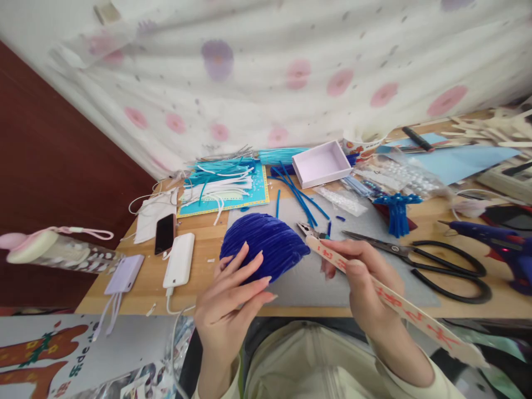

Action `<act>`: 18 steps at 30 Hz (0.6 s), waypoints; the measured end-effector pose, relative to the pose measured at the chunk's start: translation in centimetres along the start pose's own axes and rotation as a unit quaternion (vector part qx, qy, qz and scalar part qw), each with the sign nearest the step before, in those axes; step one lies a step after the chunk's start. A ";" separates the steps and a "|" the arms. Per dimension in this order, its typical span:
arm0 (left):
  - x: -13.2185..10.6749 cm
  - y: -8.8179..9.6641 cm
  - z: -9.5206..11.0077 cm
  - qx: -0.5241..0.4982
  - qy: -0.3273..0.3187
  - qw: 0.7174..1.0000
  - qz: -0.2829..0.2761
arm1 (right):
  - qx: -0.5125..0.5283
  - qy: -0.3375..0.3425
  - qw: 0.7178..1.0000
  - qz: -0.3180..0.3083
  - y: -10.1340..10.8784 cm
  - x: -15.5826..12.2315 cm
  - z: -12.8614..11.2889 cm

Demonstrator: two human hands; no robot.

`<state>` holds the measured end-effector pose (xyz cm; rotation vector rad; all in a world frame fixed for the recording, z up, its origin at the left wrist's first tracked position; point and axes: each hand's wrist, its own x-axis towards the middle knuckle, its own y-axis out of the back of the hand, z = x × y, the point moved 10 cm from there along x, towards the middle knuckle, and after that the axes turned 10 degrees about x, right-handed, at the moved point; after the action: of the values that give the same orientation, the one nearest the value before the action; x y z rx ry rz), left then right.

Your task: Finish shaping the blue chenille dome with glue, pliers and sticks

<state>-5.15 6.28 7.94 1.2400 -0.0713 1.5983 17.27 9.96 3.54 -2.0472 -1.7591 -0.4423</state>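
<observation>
My left hand [236, 302] grips a dark blue, fuzzy, dome-shaped piece [266, 244] that looks built from rows of pipe cleaners. Its fingers lie across the lower front of the piece. In my right hand [372, 282] is a flat wooden stick [407, 316] with red writing, pinched between thumb and fingers. The stick's far tip is close to the piece's right corner; whether they touch I cannot tell. Pliers [310, 230] lie just behind that tip, partly hidden by my right hand. Black-handled scissors [409, 255] rest to the right of it.
Teal and white pipe cleaners [224, 183] lie on a blue card at the back. Behind the mat [291, 288] stands a white box [322, 163]. A blue glue gun [494, 244] and a blue pipe-cleaner figure [398, 213] sit right. A phone [165, 233] and power bank [178, 260] lie left.
</observation>
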 end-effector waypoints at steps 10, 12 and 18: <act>-0.5 -0.4 -0.5 0.012 0.057 0.998 -0.006 | -0.093 0.066 0.993 -0.040 -1.7 0.0 -1.6; -0.5 -0.4 -0.4 0.013 0.051 0.999 -0.011 | -0.083 0.058 0.994 -0.047 -1.9 0.0 -1.4; -0.2 -0.4 -0.2 0.023 0.060 0.998 -0.002 | -0.082 0.046 0.994 -0.058 -2.3 -0.1 -0.7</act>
<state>-5.00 6.38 7.50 1.1751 0.0446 1.6747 15.04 9.81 4.36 -2.0048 -1.8458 -0.7260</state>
